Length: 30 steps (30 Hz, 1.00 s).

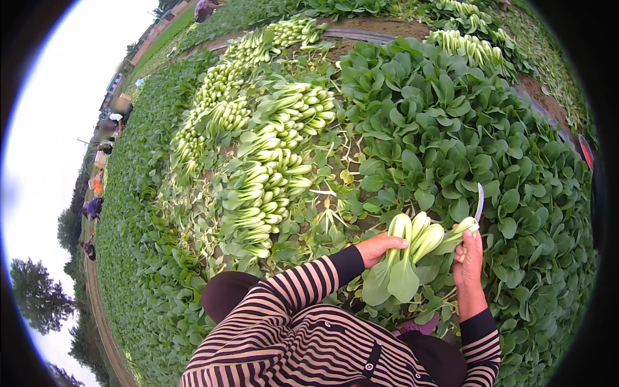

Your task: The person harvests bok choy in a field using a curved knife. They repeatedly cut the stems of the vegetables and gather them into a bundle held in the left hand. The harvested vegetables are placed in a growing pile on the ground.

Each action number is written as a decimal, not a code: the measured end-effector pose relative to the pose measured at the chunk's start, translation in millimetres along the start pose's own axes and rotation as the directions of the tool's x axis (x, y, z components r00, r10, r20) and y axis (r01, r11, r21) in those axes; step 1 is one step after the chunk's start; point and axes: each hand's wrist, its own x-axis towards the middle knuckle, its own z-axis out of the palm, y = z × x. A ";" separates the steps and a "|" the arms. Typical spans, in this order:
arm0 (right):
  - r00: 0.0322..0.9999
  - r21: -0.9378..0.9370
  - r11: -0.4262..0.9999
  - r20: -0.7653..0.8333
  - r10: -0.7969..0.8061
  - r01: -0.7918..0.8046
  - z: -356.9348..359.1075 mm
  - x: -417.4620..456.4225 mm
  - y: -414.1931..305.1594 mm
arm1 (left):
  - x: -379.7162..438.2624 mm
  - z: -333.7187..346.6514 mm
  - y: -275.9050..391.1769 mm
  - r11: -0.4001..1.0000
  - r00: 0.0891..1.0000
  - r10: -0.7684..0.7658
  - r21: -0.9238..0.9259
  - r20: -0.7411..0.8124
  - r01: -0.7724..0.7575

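Observation:
My left hand [380, 249] is closed around several heads of bok choy [425, 241], their pale stems up and green leaves hanging below. To its right, my right hand [468, 259] holds a knife with a curved blade [479, 203] pointing up, its handle hidden in the fingers. The thumb and fingers of that same hand also grip one more head of bok choy [466, 225], whose leaves reach towards the bunch. Ahead and to the left, cut bok choy [266, 193] lies in rows on the ground.
Uncut bok choy plants [435, 121] stand densely ahead and to the right. Loose leaves and trimmings [333, 213] litter the soil. More cut heads [222, 82] lie farther off, and another pile [471, 48] is at the upper right. Several people [93, 208] are along the field's far left edge.

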 end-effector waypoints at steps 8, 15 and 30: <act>0.992 -0.372 0.928 0.117 0.052 -0.005 25.0 -13.4 0.4 | -8.8 0.4 22.5 0.984 0.976 0.179 -0.008 0.125 -0.180; 0.965 -0.267 0.960 0.216 0.148 -0.088 59.7 -2.4 21.8 | -4.2 -6.5 28.9 0.958 0.964 0.169 0.197 0.205 -0.209; 0.961 -0.382 0.886 -0.024 0.276 -0.264 8.0 -34.2 37.2 | -190.4 -167.4 172.0 0.538 0.850 0.445 0.843 -0.283 -0.001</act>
